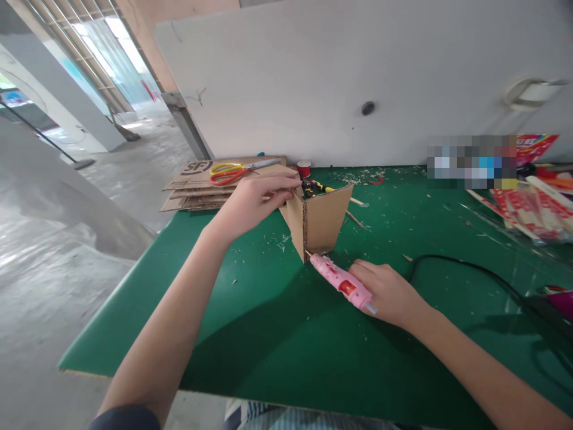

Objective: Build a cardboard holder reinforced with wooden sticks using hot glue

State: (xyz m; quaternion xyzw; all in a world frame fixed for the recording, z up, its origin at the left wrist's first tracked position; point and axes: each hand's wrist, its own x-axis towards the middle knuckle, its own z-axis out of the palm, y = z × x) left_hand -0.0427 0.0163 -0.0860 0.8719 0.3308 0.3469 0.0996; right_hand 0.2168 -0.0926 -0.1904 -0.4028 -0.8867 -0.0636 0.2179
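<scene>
My left hand [255, 200] reaches across the green desk [250, 322] to the top edge of a small cardboard piece [319, 222] that stands upright, folded into an open corner. The fingers [284, 185] of that hand are curled over the upper edge of its left panel, pinching it near the top and steadying it. My right hand [388, 292] is closed around a pink glue gun [342, 280], the fingers wrapped about its body so that little of the handle shows. The gun lies low, almost along the desk, and its nozzle points up and to the left, touching the bottom corner of the cardboard piece where the two panels meet. A black cable [470, 272] curves away over the desk to the right of that hand.

Just behind the cardboard piece lies a yellow and black tool [313, 189], partly hidden by the panels, and beside it a small red spool [304, 168]. To the left of these, a stack of flat cardboard sheets [199, 191] hangs over the far left corner of the desk, with yellow and orange scissors [235, 172] lying on top. Pale scraps and splinters are scattered over the green surface. At the right edge lie red and white packets [532, 212] in clear wrapping. A grey board [358, 71] stands along the back of the desk.
</scene>
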